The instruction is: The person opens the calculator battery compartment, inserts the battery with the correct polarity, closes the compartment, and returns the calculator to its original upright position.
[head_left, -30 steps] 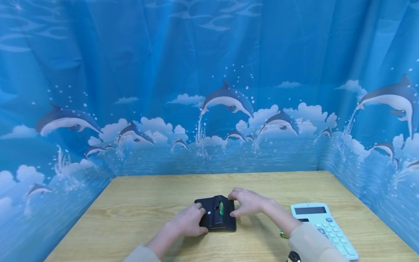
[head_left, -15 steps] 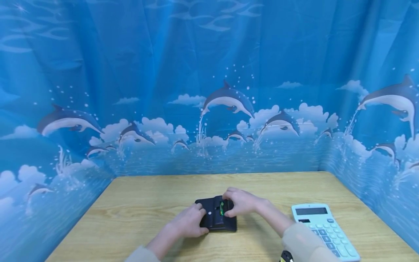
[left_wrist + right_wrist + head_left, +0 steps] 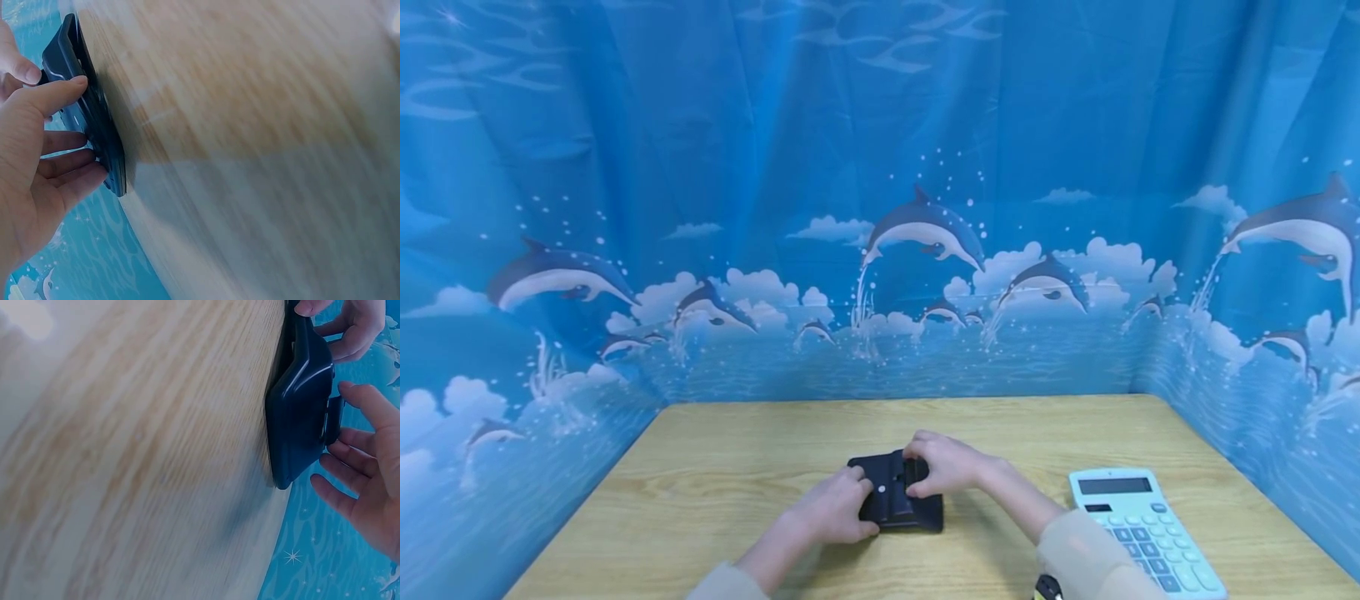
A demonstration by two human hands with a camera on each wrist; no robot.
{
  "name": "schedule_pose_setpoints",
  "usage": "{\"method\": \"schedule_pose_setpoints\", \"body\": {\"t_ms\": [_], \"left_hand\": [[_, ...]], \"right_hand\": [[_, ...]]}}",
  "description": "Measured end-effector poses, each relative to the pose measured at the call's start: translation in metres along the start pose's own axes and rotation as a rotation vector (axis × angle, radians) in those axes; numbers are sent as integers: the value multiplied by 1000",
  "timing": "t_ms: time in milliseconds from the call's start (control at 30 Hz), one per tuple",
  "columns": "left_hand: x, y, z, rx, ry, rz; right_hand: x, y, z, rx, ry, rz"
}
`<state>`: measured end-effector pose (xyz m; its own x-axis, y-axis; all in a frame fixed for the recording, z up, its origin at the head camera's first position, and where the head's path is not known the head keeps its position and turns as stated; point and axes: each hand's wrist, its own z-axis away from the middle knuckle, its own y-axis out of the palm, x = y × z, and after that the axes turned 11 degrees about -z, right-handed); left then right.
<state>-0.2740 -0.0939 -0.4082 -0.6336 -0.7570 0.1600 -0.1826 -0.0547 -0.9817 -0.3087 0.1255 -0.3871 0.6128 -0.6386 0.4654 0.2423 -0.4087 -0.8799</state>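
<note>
A flat black device (image 3: 891, 504) lies on the table with a raised ridge facing up. My left hand (image 3: 835, 506) grips its left side, thumb at the near edge and fingers over the top, as the left wrist view also shows. From the right, my right hand (image 3: 951, 463) reaches over the ridge. Between its thumb and fingers it pinches a small black battery cover (image 3: 335, 419), held right at the device's upper face. The battery slot beneath is hidden by the cover and fingers.
A light blue calculator (image 3: 1150, 521) lies on the right of the wooden table (image 3: 737, 450), partly behind the right sleeve (image 3: 1086, 550). A blue curtain (image 3: 820, 167) printed with dolphins surrounds the table's back and sides.
My right hand has shifted left over the ridge with the cover, and the green battery seen in the slot is now hidden. The left hand keeps its grip in place.
</note>
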Motion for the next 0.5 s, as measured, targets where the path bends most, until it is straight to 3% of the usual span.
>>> {"method": "schedule_pose_setpoints", "body": {"t_ms": [500], "left_hand": [[-2, -2, -1, 29, -23, 7]], "right_hand": [[1, 1, -4, 19, 25, 2]]}}
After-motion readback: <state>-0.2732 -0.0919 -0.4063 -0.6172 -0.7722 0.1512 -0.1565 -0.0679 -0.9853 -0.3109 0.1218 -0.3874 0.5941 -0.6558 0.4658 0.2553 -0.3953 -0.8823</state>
